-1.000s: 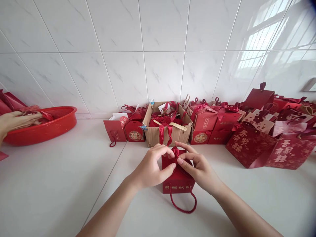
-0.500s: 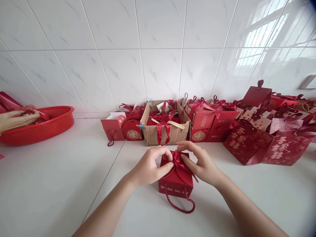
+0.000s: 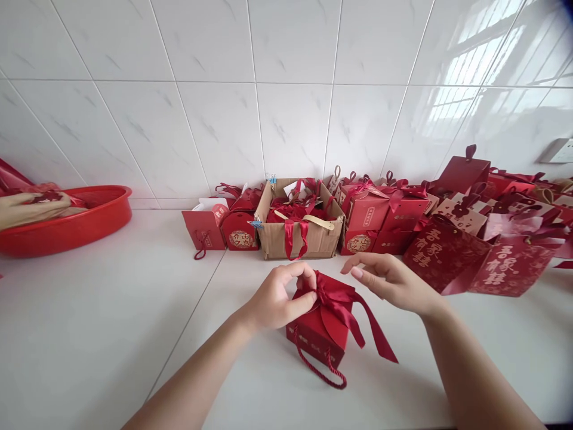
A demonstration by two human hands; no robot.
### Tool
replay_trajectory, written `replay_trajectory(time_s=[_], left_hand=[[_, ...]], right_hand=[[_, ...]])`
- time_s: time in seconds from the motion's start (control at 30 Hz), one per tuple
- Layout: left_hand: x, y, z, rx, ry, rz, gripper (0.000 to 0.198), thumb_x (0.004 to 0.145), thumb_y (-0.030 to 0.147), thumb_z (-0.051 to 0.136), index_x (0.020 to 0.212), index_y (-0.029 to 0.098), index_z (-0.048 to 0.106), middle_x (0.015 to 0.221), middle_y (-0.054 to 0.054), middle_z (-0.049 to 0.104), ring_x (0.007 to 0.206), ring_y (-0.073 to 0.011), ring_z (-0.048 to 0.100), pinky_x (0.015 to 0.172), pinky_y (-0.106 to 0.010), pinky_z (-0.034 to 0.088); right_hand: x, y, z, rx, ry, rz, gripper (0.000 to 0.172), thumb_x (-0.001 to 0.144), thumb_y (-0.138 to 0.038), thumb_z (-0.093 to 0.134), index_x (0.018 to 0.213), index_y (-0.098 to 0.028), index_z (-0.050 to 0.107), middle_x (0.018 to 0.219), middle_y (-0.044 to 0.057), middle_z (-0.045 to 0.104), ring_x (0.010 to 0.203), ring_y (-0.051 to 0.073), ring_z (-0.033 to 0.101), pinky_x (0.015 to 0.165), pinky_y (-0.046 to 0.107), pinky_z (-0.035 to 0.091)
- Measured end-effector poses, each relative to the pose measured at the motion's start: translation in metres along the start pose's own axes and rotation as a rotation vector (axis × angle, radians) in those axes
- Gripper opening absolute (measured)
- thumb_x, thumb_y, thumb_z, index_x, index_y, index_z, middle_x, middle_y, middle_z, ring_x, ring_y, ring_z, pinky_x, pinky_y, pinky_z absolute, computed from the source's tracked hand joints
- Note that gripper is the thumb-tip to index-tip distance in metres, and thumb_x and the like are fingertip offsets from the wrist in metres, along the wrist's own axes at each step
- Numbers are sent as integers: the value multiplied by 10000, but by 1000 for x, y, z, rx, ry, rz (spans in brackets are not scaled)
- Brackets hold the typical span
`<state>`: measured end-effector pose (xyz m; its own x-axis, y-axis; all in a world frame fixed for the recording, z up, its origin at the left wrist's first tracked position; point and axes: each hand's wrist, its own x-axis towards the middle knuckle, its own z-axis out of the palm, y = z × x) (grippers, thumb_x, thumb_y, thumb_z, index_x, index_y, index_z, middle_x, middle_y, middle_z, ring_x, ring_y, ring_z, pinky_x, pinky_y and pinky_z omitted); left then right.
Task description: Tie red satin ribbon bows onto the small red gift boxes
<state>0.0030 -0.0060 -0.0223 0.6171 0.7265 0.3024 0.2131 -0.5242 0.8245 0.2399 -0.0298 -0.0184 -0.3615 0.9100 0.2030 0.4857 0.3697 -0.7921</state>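
Note:
A small red gift box (image 3: 317,334) sits on the white table in front of me, slightly turned, with a twisted rope handle (image 3: 320,375) hanging down its near side. My left hand (image 3: 290,295) pinches the dark red ribbon at the bow on top of the box. The ribbon's long tails (image 3: 373,325) spread over the right side, one reaching past the box onto the table. My right hand (image 3: 385,280) is off the box, just right of its top, fingers apart and holding nothing.
Behind the box stands a cardboard carton (image 3: 299,239) of red ribbons. Red boxes (image 3: 367,215) and bags (image 3: 510,263) crowd the back right; more boxes (image 3: 206,230) stand left of the carton. Another person's hand (image 3: 40,206) is over a red basin (image 3: 89,224) at far left.
My right hand has let go of the bow and moved right. The box has turned a little, and the ribbon tails now lie spread to the right. My left hand stays at the bow.

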Motion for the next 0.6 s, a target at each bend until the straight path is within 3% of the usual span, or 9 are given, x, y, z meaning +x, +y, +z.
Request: replay_trajectory(time_s=[0.1,0.17,0.23,0.37,0.6], left_hand=[[0,-1,0,4,-12,15,72,762,116,529,756,187,518,742,-5,543,709,-133,472,691,-270,427],[0,-1,0,24,-15,30,70,771,120,525,761,189,530,769,-8,543,739,-138,486,724,-274,427],[0,-1,1,54,-12,45,64,778,128,527,760,190,536,811,-14,540,800,-149,501,769,-284,424],[-1,0,0,92,-29,34,69,780,129,513,756,193,519,856,-22,527,869,-168,503,809,-303,417],[-1,1,-1,135,-86,36,94,738,98,473,720,190,475,877,-22,476,834,-163,494,802,-311,422]], right_hand=[[7,-2,-5,-113,45,-18,370,923,-488,419,925,-186,634,715,32,597,658,154,556,535,248,421],[13,-7,-2,-108,24,-75,325,927,-447,436,1049,-206,616,947,61,650,821,179,598,651,267,475],[18,-14,3,-64,-73,-146,296,926,-400,462,1133,-223,579,1038,55,647,863,171,601,703,271,482],[22,-17,10,27,-168,-220,273,883,-334,558,1132,-221,546,869,15,628,772,143,569,706,269,462],[12,-7,19,216,-202,-114,125,894,-280,540,989,-202,564,750,-13,514,654,105,464,605,234,411]])
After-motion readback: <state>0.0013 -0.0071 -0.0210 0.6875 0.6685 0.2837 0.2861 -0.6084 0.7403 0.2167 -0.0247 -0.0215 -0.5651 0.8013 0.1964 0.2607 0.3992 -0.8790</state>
